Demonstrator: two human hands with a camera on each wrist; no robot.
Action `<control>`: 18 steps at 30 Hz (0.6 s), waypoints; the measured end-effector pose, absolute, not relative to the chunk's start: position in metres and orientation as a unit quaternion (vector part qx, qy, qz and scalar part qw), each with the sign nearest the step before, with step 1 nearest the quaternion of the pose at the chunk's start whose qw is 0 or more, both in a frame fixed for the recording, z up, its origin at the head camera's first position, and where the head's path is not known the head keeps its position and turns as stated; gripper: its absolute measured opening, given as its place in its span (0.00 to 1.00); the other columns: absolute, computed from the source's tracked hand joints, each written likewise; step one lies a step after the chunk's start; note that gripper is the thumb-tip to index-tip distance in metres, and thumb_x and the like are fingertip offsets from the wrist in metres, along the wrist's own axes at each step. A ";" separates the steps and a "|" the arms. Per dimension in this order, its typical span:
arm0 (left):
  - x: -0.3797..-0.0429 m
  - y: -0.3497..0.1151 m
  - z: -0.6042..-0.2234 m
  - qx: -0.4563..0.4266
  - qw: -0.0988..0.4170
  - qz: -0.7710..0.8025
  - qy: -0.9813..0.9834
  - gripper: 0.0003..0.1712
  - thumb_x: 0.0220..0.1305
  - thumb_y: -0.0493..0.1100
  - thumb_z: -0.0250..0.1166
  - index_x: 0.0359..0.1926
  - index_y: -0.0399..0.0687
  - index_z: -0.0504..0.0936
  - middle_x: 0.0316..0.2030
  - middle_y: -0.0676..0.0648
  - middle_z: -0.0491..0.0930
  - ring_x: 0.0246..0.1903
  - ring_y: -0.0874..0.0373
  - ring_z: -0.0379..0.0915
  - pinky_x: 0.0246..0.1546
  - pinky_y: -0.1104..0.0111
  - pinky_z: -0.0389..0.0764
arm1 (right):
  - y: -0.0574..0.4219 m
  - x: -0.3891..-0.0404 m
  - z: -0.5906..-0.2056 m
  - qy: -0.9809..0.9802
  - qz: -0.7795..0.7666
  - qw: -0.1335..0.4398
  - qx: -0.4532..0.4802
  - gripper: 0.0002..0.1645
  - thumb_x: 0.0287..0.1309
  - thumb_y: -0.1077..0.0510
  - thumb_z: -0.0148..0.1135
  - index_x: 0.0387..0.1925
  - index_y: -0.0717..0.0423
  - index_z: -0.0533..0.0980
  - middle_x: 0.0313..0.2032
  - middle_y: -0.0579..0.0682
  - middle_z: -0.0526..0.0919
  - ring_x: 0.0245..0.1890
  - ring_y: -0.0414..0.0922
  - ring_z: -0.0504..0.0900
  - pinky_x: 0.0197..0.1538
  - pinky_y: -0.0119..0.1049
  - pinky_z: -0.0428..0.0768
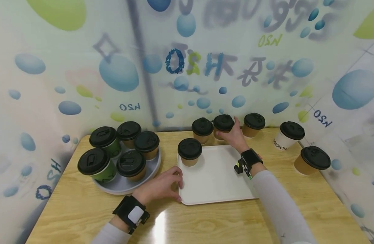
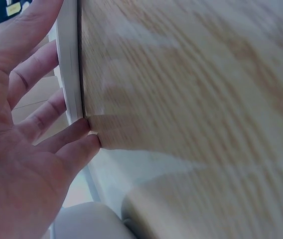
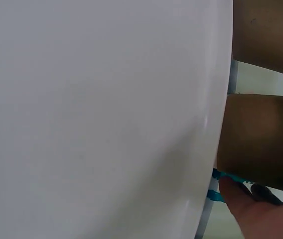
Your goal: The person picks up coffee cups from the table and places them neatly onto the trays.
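A wood-grain surface [image 1: 223, 225] meets bubble-printed walls [image 1: 180, 96]. The right hand [image 1: 234, 136] partly hides a black-lidded brown cup [image 1: 222, 122] just beyond the white tray [image 1: 215, 179], at twelve o'clock, gripping it at full reach. At nine o'clock the left hand [image 1: 162, 184], loosely spread, touches the tray's edge.
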State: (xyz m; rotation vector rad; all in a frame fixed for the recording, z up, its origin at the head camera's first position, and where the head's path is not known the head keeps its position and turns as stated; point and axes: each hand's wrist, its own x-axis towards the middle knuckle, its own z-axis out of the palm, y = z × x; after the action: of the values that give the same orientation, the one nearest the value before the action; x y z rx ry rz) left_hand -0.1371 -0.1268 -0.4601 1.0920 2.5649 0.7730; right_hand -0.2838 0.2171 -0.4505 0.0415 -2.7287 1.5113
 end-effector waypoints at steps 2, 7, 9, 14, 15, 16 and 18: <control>-0.137 -0.126 -0.460 0.375 0.126 0.265 0.879 0.18 0.49 0.51 0.83 0.36 0.53 0.84 0.55 0.49 0.71 0.54 0.57 0.71 0.58 0.63 0.76 | 0.217 -0.283 -0.451 -0.877 0.481 0.013 0.015 0.71 0.60 0.49 0.75 0.81 0.63 0.32 0.78 0.72 0.44 0.77 0.67 0.52 0.75 0.60 0.58; -0.138 -0.125 -0.460 0.373 0.131 0.267 0.879 0.18 0.48 0.51 0.84 0.36 0.54 0.84 0.55 0.50 0.71 0.54 0.57 0.70 0.58 0.63 0.76 | 0.222 -0.281 -0.451 -0.877 0.479 0.026 0.016 0.66 0.61 0.49 0.74 0.80 0.64 0.37 0.76 0.71 0.51 0.76 0.66 0.57 0.74 0.60 0.59; -0.138 -0.125 -0.459 0.372 0.133 0.269 0.878 0.18 0.48 0.51 0.84 0.36 0.54 0.84 0.55 0.50 0.71 0.54 0.57 0.70 0.58 0.63 0.76 | 0.226 -0.279 -0.449 -0.876 0.481 0.032 0.012 0.66 0.61 0.48 0.74 0.81 0.63 0.38 0.76 0.71 0.53 0.75 0.66 0.57 0.74 0.61 0.59; -0.138 -0.125 -0.458 0.371 0.137 0.273 0.877 0.18 0.49 0.50 0.83 0.36 0.54 0.83 0.54 0.50 0.71 0.54 0.57 0.70 0.58 0.62 0.76 | 0.236 -0.266 -0.435 -0.866 0.499 0.038 0.012 0.68 0.60 0.45 0.74 0.81 0.58 0.37 0.76 0.70 0.53 0.76 0.65 0.55 0.73 0.62 0.59; -0.138 -0.125 -0.458 0.370 0.137 0.273 0.878 0.18 0.49 0.50 0.83 0.36 0.54 0.83 0.54 0.50 0.71 0.53 0.57 0.70 0.58 0.63 0.76 | 0.237 -0.262 -0.431 -0.864 0.501 0.039 0.014 0.68 0.60 0.45 0.74 0.81 0.58 0.37 0.77 0.70 0.52 0.77 0.65 0.55 0.73 0.62 0.59; -0.138 -0.125 -0.458 0.368 0.137 0.273 0.878 0.18 0.49 0.51 0.84 0.36 0.54 0.83 0.54 0.50 0.71 0.53 0.57 0.70 0.57 0.62 0.76 | 0.237 -0.258 -0.428 -0.864 0.501 0.039 0.016 0.68 0.60 0.45 0.74 0.81 0.57 0.36 0.77 0.69 0.51 0.77 0.65 0.54 0.73 0.63 0.59; -0.137 -0.125 -0.457 0.366 0.136 0.272 0.879 0.18 0.49 0.51 0.84 0.35 0.55 0.83 0.54 0.51 0.71 0.53 0.57 0.70 0.57 0.63 0.76 | 0.237 -0.250 -0.423 -0.865 0.500 0.037 0.023 0.68 0.60 0.45 0.74 0.81 0.57 0.36 0.78 0.69 0.50 0.77 0.64 0.54 0.73 0.63 0.59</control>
State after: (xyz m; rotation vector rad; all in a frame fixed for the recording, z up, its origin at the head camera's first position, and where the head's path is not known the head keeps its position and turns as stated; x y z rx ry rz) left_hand -0.1372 -0.1254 -0.4571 1.0606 2.5465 0.7877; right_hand -0.2496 0.2375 -0.4230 0.0704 -2.6543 1.5350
